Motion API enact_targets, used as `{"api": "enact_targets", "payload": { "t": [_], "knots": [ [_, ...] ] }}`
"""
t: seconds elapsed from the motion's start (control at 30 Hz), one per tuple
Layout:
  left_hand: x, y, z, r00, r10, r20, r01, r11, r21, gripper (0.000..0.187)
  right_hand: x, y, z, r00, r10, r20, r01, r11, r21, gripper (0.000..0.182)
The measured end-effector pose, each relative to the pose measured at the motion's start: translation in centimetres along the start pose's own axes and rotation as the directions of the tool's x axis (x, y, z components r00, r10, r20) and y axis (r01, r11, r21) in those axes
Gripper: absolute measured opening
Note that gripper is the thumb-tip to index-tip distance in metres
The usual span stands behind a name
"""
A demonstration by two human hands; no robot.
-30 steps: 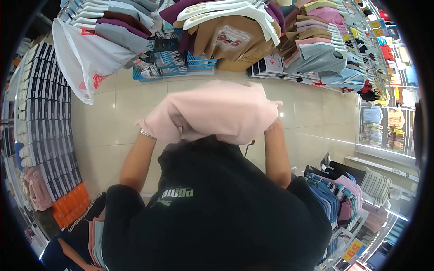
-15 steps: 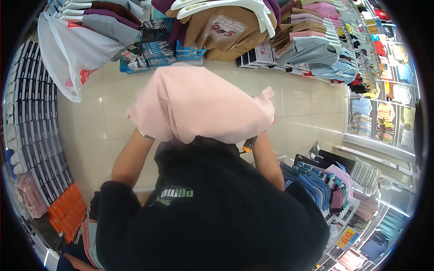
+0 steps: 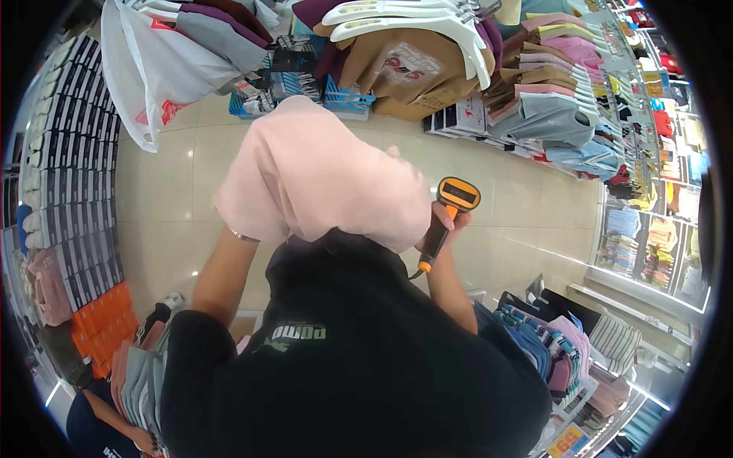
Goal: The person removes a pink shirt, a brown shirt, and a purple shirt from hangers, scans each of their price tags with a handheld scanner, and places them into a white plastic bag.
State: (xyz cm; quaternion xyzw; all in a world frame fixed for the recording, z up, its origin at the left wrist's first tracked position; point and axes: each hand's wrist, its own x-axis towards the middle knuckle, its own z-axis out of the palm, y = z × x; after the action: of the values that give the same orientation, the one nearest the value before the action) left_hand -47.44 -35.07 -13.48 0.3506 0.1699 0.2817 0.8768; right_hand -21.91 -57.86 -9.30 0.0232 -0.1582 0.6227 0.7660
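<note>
A pale pink garment (image 3: 336,175) hangs bunched in front of my chest. My left hand is hidden behind its folds; only the wrist with a bracelet shows at the garment's lower left edge, and the cloth is held up there. My right hand (image 3: 456,220) grips a black and orange barcode scanner (image 3: 437,238), its orange head pointing up and away from me. A cable runs from the handle's lower end. The right hand is beside the garment's right edge; whether it also pinches the cloth cannot be made out.
Racks of hanging shirts (image 3: 412,65) stand ahead, with blue baskets (image 3: 347,99) below and a white plastic bag (image 3: 164,76) at left. Stacked boxes (image 3: 76,175) line the left side. Another person's hand (image 3: 141,439) touches hanging clothes at lower left. More shirts (image 3: 565,343) hang at right.
The scanner, mostly hidden before, has swung up into view in my right hand. The garment's right side has drawn inward to the left. More of the other person shows at lower left.
</note>
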Motion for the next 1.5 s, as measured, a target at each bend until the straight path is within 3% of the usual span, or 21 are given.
{"api": "enact_targets", "payload": {
  "t": [0.13,0.2,0.23,0.33,0.4,0.5,0.57,0.63,0.67,0.7,0.73,0.83,0.93,0.97,1.03,1.13,1.2,1.23,1.33,1.37,1.5],
  "knots": [
    [-1.5,0.8,1.7,1.000,0.011,0.030,-0.007,0.992,-0.123,0.072,-1.2,-2.7,-3.3,0.966,0.242,-0.094,-0.249,0.966,-0.072,0.067],
    [-1.1,1.6,2.5,0.997,0.037,0.062,-0.038,0.999,0.018,0.073,0.0,-3.1,-2.6,0.948,0.305,-0.091,-0.314,0.942,-0.116,0.079],
    [-0.8,2.2,2.9,0.993,0.041,0.111,-0.067,0.969,0.236,0.073,0.4,-3.1,-2.0,0.951,0.292,-0.104,-0.306,0.937,-0.168,0.085],
    [0.0,4.1,5.2,0.963,-0.018,0.267,-0.225,0.490,0.842,0.074,-0.2,-5.3,-1.3,0.976,0.173,-0.133,-0.200,0.955,-0.220,0.089],
    [0.0,4.7,7.1,0.926,-0.124,0.357,-0.349,0.076,0.934,0.075,0.2,-6.6,-0.5,0.995,0.068,-0.066,-0.083,0.961,-0.263,0.090],
    [-0.3,4.2,7.1,0.940,-0.180,0.290,-0.280,0.082,0.957,0.076,1.0,-8.9,1.2,0.996,0.008,-0.094,-0.050,0.890,-0.453,0.089],
    [-1.3,3.2,3.5,0.970,-0.202,0.136,-0.080,0.263,0.962,0.073,1.2,-9.9,2.1,0.992,0.001,-0.127,-0.064,0.866,-0.495,0.088],
    [-1.8,2.5,0.6,0.988,-0.103,0.115,-0.008,0.712,0.702,0.070,1.3,-10.5,3.1,0.986,0.005,-0.166,-0.093,0.845,-0.526,0.087],
    [-1.8,2.2,0.2,0.990,-0.062,0.125,0.003,0.904,0.427,0.069,1.4,-10.7,3.3,0.983,0.006,-0.184,-0.106,0.834,-0.541,0.087],
    [-1.3,2.0,0.4,0.986,-0.009,0.169,0.016,0.999,-0.040,0.067,1.3,-10.9,3.5,0.983,0.028,-0.179,-0.117,0.851,-0.512,0.083],
    [-0.9,1.9,0.6,0.982,0.056,0.183,0.043,0.867,-0.497,0.066,1.3,-11.0,3.8,0.977,0.018,-0.211,-0.126,0.848,-0.514,0.081],
    [-0.4,1.3,0.3,1.000,-0.009,0.028,0.023,0.847,-0.531,0.065,1.5,-10.8,4.7,0.950,-0.026,-0.311,-0.134,0.866,-0.482,0.074],
    [-0.9,1.7,1.8,0.990,-0.030,-0.137,-0.018,0.940,-0.340,0.066,0.9,-12.1,4.1,0.879,0.068,-0.471,-0.314,0.827,-0.467,0.070],
    [-0.8,2.0,1.9,1.000,-0.007,-0.030,-0.004,0.930,-0.368,0.069,0.6,-12.4,4.1,0.827,0.115,-0.550,-0.377,0.839,-0.392,0.063],
    [-0.5,3.2,2.4,0.982,0.049,0.181,0.030,0.911,-0.410,0.074,-0.6,-13.4,2.4,0.810,0.236,-0.537,-0.489,0.777,-0.397,0.059],
    [-0.1,5.1,5.9,0.957,-0.039,0.288,0.104,0.971,-0.215,0.070,-2.3,-13.5,0.0,0.842,0.346,-0.414,-0.510,0.762,-0.400,0.058],
    [-0.3,5.9,5.0,0.969,-0.082,0.232,0.044,0.985,0.166,0.069,-3.4,-13.4,-1.4,0.891,0.373,-0.257,-0.450,0.794,-0.408,0.064],
    [-0.3,6.3,4.7,0.975,-0.094,0.200,0.018,0.935,0.353,0.070,-3.9,-13.3,-1.9,0.910,0.368,-0.190,-0.413,0.835,-0.364,0.072],
    [1.0,5.4,7.4,0.919,-0.306,-0.248,0.385,0.568,0.727,0.066,-4.2,-12.1,-2.3,0.945,0.304,-0.118,-0.325,0.908,-0.263,0.077],
    [1.3,4.2,7.9,0.945,-0.249,-0.212,0.314,0.516,0.797,0.051,-4.6,-12.0,-2.5,0.931,0.312,-0.188,-0.354,0.899,-0.259,0.077],
    [1.7,2.2,6.3,0.885,-0.394,-0.249,0.374,0.279,0.885,0.041,-4.0,-12.3,-1.8,0.776,0.406,-0.483,-0.578,0.765,-0.285,0.073]
  ]
}}
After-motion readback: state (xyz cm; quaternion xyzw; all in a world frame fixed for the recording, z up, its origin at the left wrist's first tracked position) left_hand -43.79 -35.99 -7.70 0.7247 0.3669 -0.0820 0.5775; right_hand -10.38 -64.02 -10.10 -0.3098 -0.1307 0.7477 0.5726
